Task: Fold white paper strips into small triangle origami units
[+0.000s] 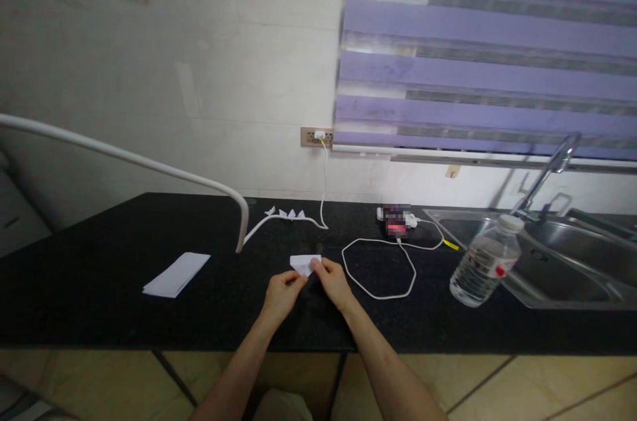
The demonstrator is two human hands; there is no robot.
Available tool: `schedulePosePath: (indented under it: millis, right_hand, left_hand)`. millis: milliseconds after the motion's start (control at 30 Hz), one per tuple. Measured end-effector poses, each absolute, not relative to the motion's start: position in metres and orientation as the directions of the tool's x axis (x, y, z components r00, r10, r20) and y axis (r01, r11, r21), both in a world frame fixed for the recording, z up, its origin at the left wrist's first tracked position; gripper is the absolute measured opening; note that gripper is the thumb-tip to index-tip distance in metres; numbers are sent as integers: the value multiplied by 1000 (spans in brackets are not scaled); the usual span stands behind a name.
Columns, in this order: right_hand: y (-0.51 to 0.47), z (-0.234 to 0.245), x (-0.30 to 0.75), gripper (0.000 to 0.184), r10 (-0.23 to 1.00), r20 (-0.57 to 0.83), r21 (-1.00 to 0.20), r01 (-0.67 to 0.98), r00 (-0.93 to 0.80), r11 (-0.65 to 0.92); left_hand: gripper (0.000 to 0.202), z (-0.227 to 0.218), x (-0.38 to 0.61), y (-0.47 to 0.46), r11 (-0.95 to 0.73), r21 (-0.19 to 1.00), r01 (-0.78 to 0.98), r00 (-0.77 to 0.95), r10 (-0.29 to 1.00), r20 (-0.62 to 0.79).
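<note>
A small folded piece of white paper (301, 263) is held between my two hands, just above the black counter. My left hand (283, 295) pinches its lower left side near the bottom point. With thumb on top, my right hand (331, 280) grips the paper's right end. Several small folded paper pieces (291, 214) stand in a row at the back of the counter. Off to the left lies a stack of white paper sheets (177, 275).
A white curved stand arm (149, 161) reaches in from the left. Right of my hands lie a looped white cable (379, 297) and a blurred phone-like item (395, 220). A water bottle (485, 265) stands before the steel sink (562, 275). A wall socket (316, 136) holds a plug.
</note>
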State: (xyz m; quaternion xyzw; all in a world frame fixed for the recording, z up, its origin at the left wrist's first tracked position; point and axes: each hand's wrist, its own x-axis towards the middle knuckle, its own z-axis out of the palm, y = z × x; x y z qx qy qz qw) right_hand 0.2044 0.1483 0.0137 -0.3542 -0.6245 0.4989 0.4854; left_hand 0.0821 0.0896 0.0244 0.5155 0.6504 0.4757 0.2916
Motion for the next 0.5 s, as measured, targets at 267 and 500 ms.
schedulePosePath:
  millis: [267,500]
  right_hand:
    - [144,13,202,24,885,318,-948,-127,-340,292]
    - [146,13,204,27,886,284,-958,-74,-366,277]
  left_hand:
    - [29,27,82,89,-23,932,362,-240,964,117]
    - [32,22,80,91,-58,922,383,-214,965,150]
